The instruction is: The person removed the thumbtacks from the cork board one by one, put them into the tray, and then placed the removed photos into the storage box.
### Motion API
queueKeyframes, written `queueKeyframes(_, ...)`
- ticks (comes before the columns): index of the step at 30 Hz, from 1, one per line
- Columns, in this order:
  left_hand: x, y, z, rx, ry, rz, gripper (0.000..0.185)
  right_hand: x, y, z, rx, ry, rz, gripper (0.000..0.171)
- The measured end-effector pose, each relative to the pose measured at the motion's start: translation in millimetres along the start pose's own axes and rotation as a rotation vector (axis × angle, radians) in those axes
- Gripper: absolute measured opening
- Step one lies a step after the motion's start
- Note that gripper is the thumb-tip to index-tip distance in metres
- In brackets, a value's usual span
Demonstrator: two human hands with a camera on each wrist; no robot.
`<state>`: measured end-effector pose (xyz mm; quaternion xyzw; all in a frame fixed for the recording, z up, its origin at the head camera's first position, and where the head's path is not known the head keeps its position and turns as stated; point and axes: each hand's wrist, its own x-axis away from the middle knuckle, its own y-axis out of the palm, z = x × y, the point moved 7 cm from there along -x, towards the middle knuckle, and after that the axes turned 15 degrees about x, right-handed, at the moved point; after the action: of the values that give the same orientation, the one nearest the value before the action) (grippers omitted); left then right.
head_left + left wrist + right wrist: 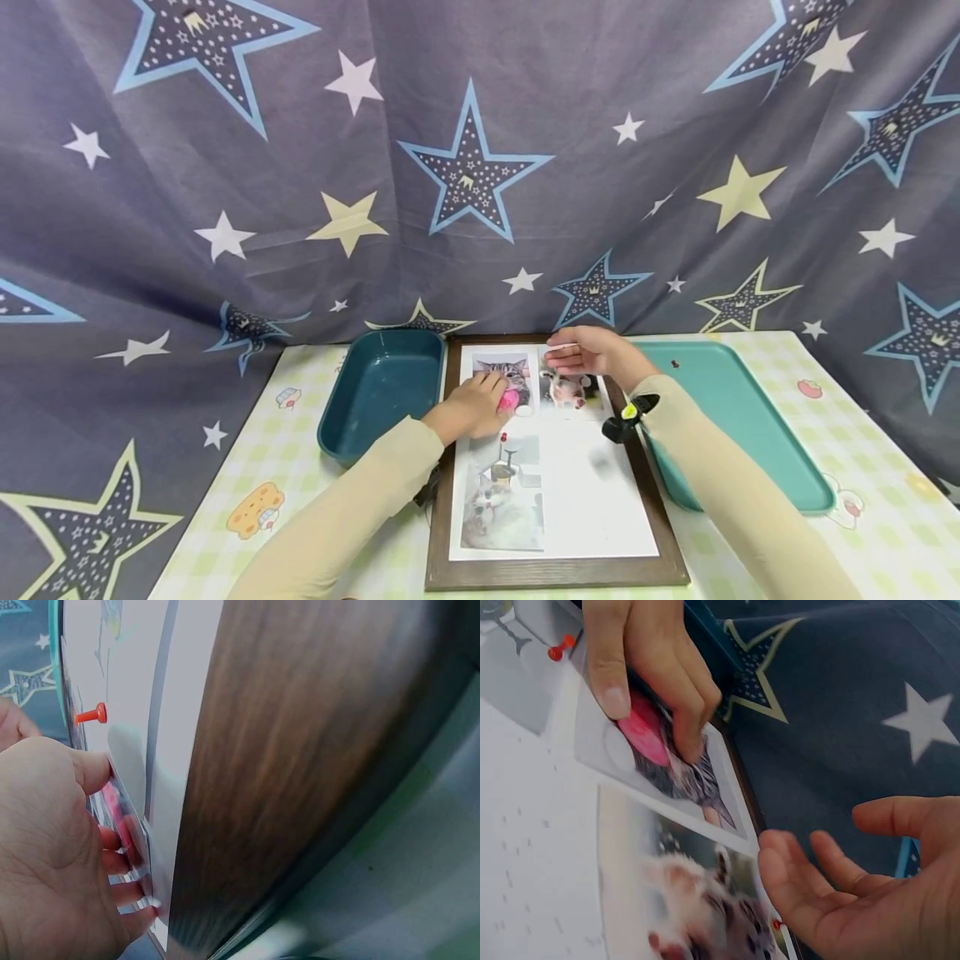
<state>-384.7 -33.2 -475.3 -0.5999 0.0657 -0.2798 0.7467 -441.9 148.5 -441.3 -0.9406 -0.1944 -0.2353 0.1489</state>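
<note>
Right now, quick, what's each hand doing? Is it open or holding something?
Left hand: open, fingers touching the striped cat picture.
Right hand: open, fingers loosely bent, holding nothing I can see.

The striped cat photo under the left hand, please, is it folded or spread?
Spread: the right wrist view shows the photo without a visible fold.

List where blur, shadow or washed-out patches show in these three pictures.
Head view: a faint shadow falls on the white board, and the lower cat photo looks washed out; left wrist view: the brown frame looks soft, and the tablecloth is blurred, with a bright patch near the bottom; right wrist view: the nearer animal photo is blurred.
</note>
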Motion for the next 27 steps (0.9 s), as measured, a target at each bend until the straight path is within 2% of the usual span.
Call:
queueKeyframes(5, 0.3, -1.1, 0.2, 0.009, -0.01, -0.002, 0.064, -8.4, 19.0, -3.9, -0.019, 0.049, -0.007, 0.023)
queueKeyframes(13, 1.0, -1.7, 1.1, 0.01, -0.013, -0.005, 0.064, -10.0, 35.8, -11.8, -0.054, 0.108, 0.008, 0.061)
queueKeyframes(21, 1.4, -1.6, 1.0, 0.007, -0.021, -0.007, 0.064, -9.9, 40.2, -11.6, -0.034, 0.179, 0.028, 0.064)
queueKeyframes(27, 2.1, -1.4, 1.4, 0.001, -0.028, -0.012, 0.065, -10.6, 42.3, -11.6, -0.035, 0.181, 0.024, 0.065)
